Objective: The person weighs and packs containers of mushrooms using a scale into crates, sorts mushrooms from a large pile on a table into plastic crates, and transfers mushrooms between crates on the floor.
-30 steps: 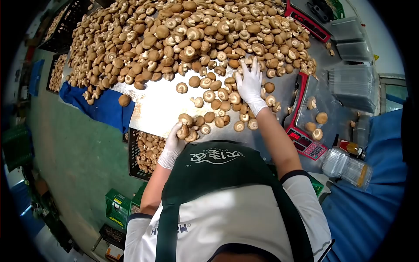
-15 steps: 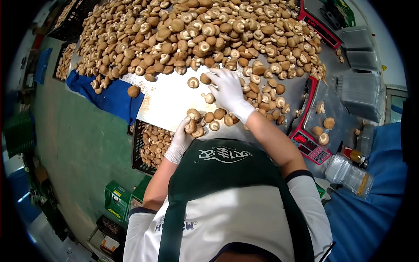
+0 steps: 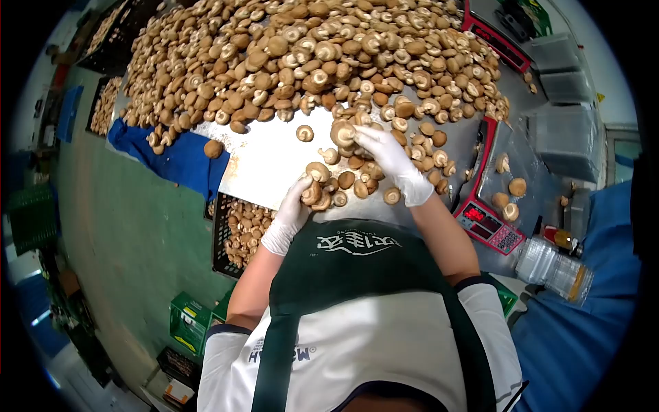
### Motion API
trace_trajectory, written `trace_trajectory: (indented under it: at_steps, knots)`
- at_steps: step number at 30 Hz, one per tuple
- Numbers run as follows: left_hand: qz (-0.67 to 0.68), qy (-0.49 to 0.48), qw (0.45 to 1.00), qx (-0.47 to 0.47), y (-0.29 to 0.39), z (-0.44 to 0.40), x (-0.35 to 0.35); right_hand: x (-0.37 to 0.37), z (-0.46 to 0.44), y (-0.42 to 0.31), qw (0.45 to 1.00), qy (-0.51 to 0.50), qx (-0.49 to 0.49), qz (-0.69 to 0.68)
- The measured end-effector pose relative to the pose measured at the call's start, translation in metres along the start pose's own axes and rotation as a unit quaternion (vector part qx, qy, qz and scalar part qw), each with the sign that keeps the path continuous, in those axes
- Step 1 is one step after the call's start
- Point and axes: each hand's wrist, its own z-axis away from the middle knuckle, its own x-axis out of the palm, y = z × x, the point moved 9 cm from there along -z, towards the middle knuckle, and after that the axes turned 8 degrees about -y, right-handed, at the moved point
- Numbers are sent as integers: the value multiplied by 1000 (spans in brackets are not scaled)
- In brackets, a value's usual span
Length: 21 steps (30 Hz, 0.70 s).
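My left hand, in a white glove, holds several brown mushrooms near the front edge of the metal table. Up and to the right, my right hand, also gloved, grips a mushroom between thumb and fingers, its pale underside showing. Loose mushrooms lie below and around my right hand. A large mushroom heap covers the back of the table.
A blue cloth hangs over the left edge, above a black crate of mushrooms. At right stand a red scale with several mushrooms, another red scale and stacked clear trays.
My right hand first swept left across the loose mushrooms, then drew back slightly right and now has a mushroom lifted. My left hand still holds its mushrooms.
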Motion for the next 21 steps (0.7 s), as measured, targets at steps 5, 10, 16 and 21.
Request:
trace_trajectory:
  at_steps: [5, 10, 16, 21]
  knots:
    - [-152, -114, 982, -16, 16, -24, 83, -12, 70, -24, 998, 12, -62, -10]
    - [-389, -233, 891, 4, -6, -60, 207, -71, 161, -46, 975, 173, -140, -31]
    - [-532, -381, 713, 252, -59, -70, 404, -179, 308, -80, 826, 509, -229, 74]
    - [-657, -348, 572, 347, -120, -102, 430, -230, 339, -40, 774, 571, -72, 262]
